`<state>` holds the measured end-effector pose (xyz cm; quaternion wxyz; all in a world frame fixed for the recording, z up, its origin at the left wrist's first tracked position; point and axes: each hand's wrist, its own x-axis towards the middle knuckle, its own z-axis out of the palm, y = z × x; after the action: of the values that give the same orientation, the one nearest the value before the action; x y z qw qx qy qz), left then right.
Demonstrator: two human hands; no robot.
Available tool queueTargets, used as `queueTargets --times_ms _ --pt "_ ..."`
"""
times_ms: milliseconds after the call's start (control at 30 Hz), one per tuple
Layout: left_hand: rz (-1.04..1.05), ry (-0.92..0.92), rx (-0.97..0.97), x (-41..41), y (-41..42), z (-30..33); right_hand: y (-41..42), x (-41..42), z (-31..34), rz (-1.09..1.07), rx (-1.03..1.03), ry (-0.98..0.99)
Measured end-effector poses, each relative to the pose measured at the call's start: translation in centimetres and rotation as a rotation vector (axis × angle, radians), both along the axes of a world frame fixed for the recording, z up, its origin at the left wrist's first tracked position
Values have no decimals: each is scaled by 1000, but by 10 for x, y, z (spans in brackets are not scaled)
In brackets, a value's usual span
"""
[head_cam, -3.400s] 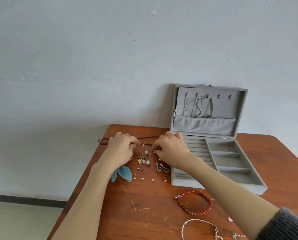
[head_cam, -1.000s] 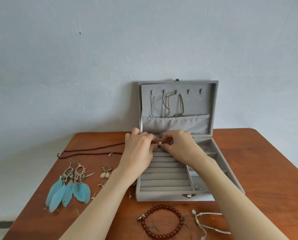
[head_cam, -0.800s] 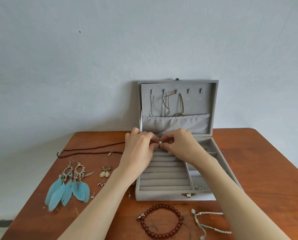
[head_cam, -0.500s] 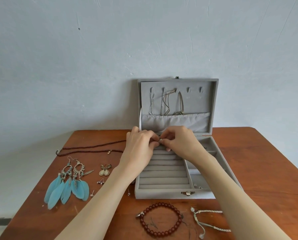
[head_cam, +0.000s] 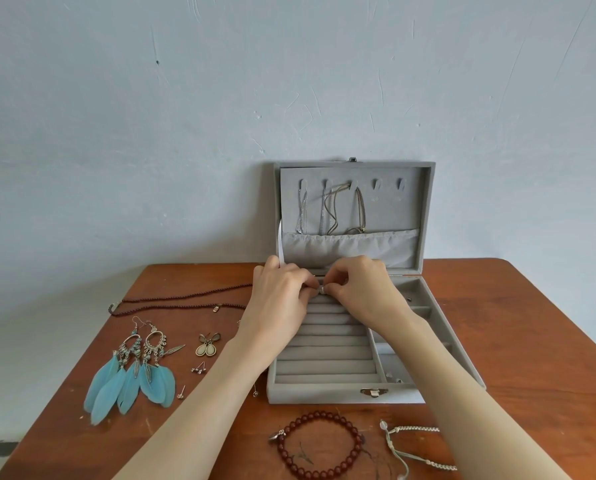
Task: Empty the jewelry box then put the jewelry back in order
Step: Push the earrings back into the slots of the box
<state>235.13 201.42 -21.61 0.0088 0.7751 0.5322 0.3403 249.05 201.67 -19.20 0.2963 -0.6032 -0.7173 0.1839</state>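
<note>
The grey jewelry box [head_cam: 341,393] stands open on the wooden table [head_cam: 514,323], its lid leaning on the wall with thin chains [head_cam: 327,216] hung inside. My left hand [head_cam: 279,306] and my right hand [head_cam: 362,292] meet over the back rows of the ring slots [head_cam: 324,358]. Together their fingertips pinch a small pearl earring [head_cam: 322,289] at the rearmost slot. Left of the box lie blue feather earrings [head_cam: 133,372], a butterfly earring [head_cam: 207,344], small studs [head_cam: 199,368] and a dark bead necklace [head_cam: 178,301].
A red bead bracelet [head_cam: 320,445] and a pale cord bracelet [head_cam: 417,448] lie in front of the box near the table's front edge. Small pieces sit in the box's right compartments [head_cam: 393,375]. The blue-grey wall rises right behind the box.
Both hands moved from the loose jewelry on the table to the box with a small pearl earring. In the last second they have lowered it onto the rearmost ring slot.
</note>
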Motion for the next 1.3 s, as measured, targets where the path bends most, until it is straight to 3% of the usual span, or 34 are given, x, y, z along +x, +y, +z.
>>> queueTargets --times_ms 200,333,467,600,733,867,1033,1300 --pt "8 71 34 0 0 -2 -1 1 2 14 -16 -55" --pt "32 154 66 -2 -3 2 -3 1 3 27 -9 -1" --pt "33 110 70 -12 -10 17 -11 0 8 69 17 61" --pt "10 23 -40 -41 -21 31 -23 -9 12 147 29 128" --pt "120 20 -178 -81 -33 25 -31 -32 12 224 48 139" --pt "166 59 -311 -99 -37 15 -30 -59 6 258 77 -44" --pt "133 57 -340 -96 -34 9 -28 -80 0 158 89 -359" --pt "128 67 -292 -85 -32 1 -28 -92 -3 70 123 -545"
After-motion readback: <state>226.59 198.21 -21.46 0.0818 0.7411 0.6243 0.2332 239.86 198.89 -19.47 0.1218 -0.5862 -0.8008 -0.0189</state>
